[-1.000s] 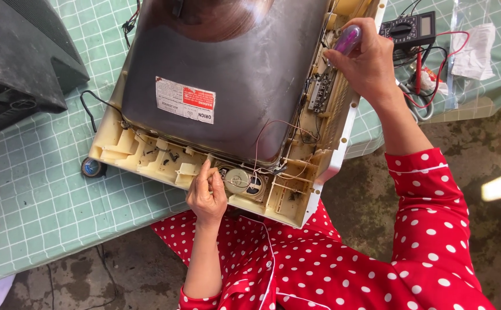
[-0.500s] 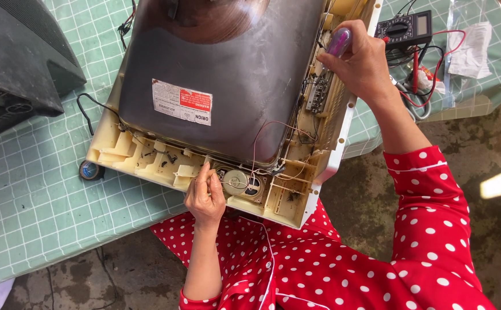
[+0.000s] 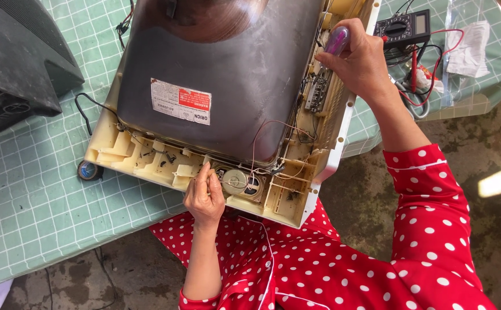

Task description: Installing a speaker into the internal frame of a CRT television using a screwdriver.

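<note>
An opened old television lies face down on the table, its dark grey picture tube (image 3: 221, 74) set in a cream plastic front frame (image 3: 147, 161). My right hand (image 3: 360, 63) grips a screwdriver with a purple handle (image 3: 338, 40), its tip down at the frame's right edge. My left hand (image 3: 204, 198) rests on the frame's near edge, fingers pinched at a thin wire beside a small round speaker (image 3: 236, 181).
The table carries a green checked cloth (image 3: 32, 189). A black television back cover (image 3: 15, 63) stands at the far left. A black multimeter (image 3: 404, 27) with red and black leads and a clear plastic bag (image 3: 463, 46) lie at the right. A small round part (image 3: 88, 170) sits by the frame's left corner.
The view has shifted slightly. My right hand with the screwdriver has stayed at the frame's right edge, and my left hand has kept its place by the speaker.
</note>
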